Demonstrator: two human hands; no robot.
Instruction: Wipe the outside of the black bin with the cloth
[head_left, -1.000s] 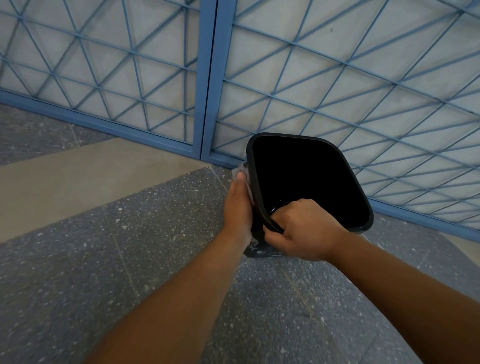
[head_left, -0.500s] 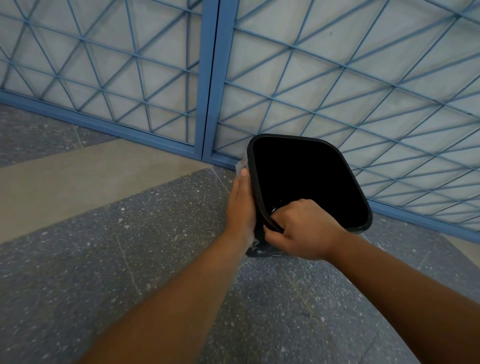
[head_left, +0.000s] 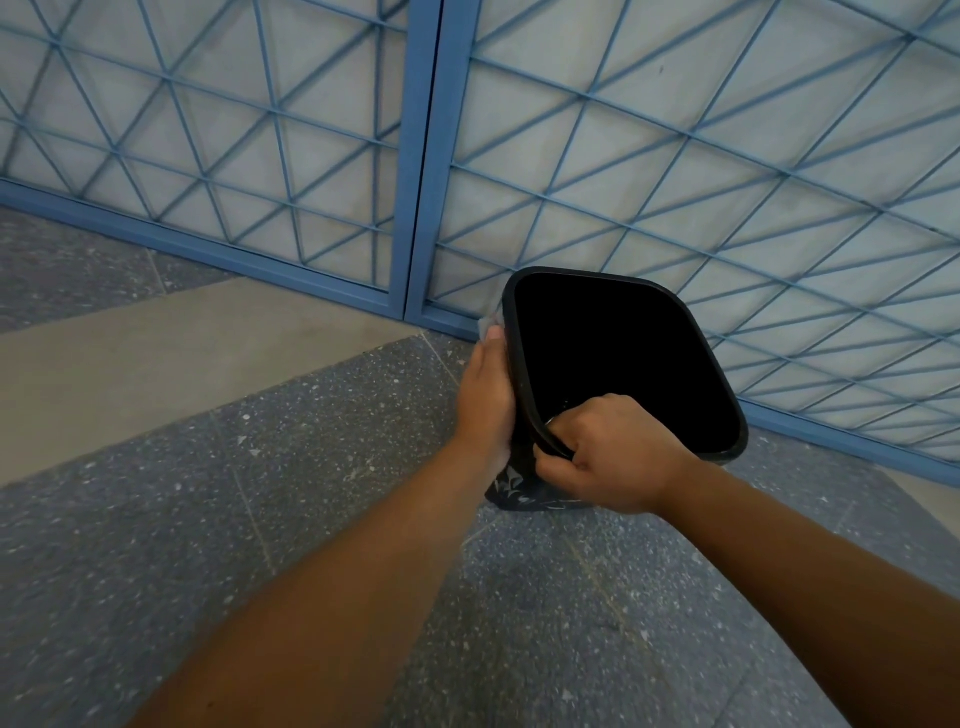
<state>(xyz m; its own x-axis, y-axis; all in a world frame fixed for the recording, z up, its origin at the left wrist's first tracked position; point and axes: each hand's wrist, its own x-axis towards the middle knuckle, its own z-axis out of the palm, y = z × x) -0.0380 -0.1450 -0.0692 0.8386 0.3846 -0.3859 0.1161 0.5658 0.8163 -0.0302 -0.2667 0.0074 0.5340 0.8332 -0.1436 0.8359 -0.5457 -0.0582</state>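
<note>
1. Plainly, the wiping step is in hand: the left hand (head_left: 485, 402) lies flat with straight fingers along the left outer wall of the black bin (head_left: 524, 491), pressing the cloth (head_left: 487, 326), of which only a pale scrap shows past the fingertips.
2. The right hand (head_left: 602, 452) curls over the near rim and grips it, steadying the bin.
3. Next, I judge, the cloth needs drawing along that wall, then the bin turning to offer an unwiped side.
4. The bin stands on the speckled floor (head_left: 208, 519) beside the blue grille (head_left: 415, 156), square-mouthed, with pale smears low on its near side.

Blue metal lattice panels (head_left: 675, 156) behind; speckled grey floor (head_left: 156, 545), beige strip (head_left: 156, 353).
</note>
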